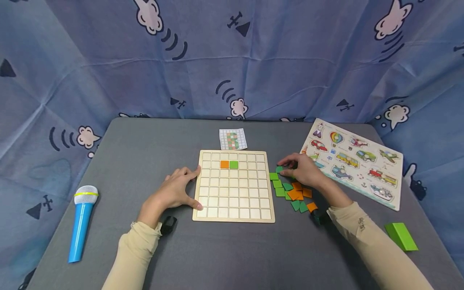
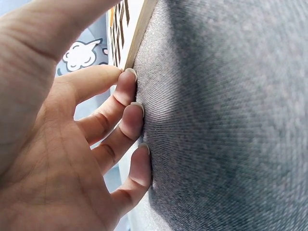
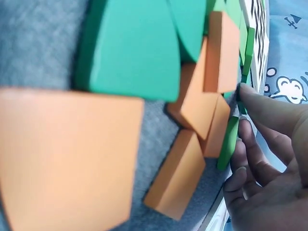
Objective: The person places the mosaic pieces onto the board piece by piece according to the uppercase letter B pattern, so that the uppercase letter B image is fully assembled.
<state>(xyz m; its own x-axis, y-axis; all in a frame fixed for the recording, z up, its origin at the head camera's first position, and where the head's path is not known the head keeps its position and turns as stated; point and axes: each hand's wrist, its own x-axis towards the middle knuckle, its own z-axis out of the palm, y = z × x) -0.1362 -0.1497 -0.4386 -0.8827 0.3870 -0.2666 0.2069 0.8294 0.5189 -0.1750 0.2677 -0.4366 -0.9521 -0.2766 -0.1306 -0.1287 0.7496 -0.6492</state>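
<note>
Nearest me on the grey cloth-covered table [image 1: 235, 257], the L hand [image 1: 170, 195] is spread wide: thumb on the near-L corner of the square pale-wood grid board [image 1: 233, 220], index finger at its L edge farther up. Board should be light, stiff & apt to skid if nudged — best steadied by the rim. Just R of it I see a loose heap of flat orange and green tiles [image 1: 295, 195], prob. painted wood, some overlapping. At the heap's far end the R hand [image 1: 306, 169] is narrow, thumb & finger pinching a flat dark-green tile [image 1: 278, 169] near the board's R edge; fingers hide its full outline. I'd judge it v. light, rigid, a bit slick, hard to break; take it by opposite edges.

Containers: the board's shallow cells. Second row from the far side has a square orange tile [image 1: 224, 164] in the third cell from L, a square bright-green tile [image 1: 233, 164] in the fourth. Beyond — a small white card w/ a printed coloured grid [image 1: 233, 139], by the far rim; can't tell if touching.
</note>
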